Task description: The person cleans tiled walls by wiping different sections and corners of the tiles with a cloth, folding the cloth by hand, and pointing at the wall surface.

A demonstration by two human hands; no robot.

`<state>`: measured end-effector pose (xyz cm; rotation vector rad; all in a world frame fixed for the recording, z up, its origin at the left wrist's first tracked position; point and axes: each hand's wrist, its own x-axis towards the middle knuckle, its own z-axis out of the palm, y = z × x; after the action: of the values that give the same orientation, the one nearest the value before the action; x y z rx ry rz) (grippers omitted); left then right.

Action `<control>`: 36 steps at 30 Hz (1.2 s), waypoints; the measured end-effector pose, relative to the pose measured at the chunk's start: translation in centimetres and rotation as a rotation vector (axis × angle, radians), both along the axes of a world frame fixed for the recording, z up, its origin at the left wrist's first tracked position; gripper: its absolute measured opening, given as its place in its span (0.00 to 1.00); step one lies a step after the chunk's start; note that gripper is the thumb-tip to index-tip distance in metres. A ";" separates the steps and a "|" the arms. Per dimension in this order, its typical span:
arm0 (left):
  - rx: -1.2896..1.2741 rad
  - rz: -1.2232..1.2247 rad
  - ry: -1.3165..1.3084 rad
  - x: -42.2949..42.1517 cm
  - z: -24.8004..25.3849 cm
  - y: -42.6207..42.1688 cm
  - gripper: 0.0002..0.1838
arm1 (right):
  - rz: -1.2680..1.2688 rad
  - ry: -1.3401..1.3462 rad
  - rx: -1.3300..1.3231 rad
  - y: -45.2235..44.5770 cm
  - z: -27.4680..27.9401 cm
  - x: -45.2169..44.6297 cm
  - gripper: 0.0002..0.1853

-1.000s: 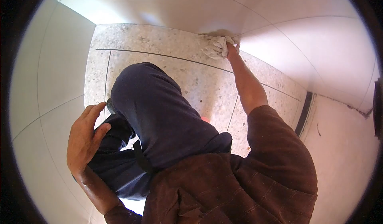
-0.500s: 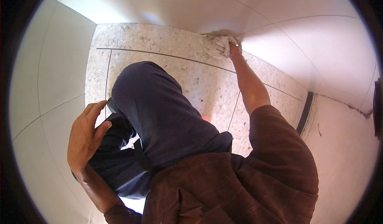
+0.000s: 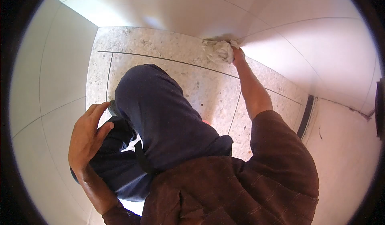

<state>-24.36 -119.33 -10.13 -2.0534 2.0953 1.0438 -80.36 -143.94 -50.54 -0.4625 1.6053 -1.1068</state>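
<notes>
A crumpled whitish cloth lies on the speckled floor, right against the foot of the far wall. My right hand grips its right side, the arm stretched forward; the cloth hides part of the fingers. At the left, my left hand hovers beside my bent knee with thumb and fingers apart, holding nothing.
My knee in dark trousers covers the middle of the floor. Pale tiled walls rise at the left, ahead and at the right. A dark strip crosses the floor edge at the right, beside a pale surface.
The view has shifted slightly. My right hand and the cloth have moved a little along the foot of the wall, to the right. My left hand keeps its pose.
</notes>
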 end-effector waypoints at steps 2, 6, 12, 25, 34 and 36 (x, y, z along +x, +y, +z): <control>-0.012 0.004 -0.003 0.0 0.1 0.2 0.29 | -0.042 -0.265 -0.012 0.1 4.6 1.3 0.21; -0.123 -0.054 -0.006 0.2 0.4 0.4 0.24 | 0.251 -0.558 -0.111 -3.2 6.0 -3.9 0.25; -0.104 -0.086 0.079 0.2 1.1 0.3 0.23 | 0.073 -0.383 -0.292 -1.0 20.4 -5.6 0.26; -0.551 0.043 0.270 1.7 -2.3 0.2 0.42 | 0.271 0.817 -1.121 1.3 42.7 22.2 0.29; -1.239 0.517 0.212 5.0 3.1 1.5 0.58 | 1.177 -0.819 -0.585 17.3 45.5 48.8 0.29; -1.226 0.796 0.634 7.6 2.8 5.0 0.46 | 1.386 -0.947 -0.511 18.8 46.9 51.6 0.32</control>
<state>-16.78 -114.37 -7.34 -3.7707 2.6020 0.3476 -28.80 -125.17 -3.69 -0.9678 -0.0300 -0.4236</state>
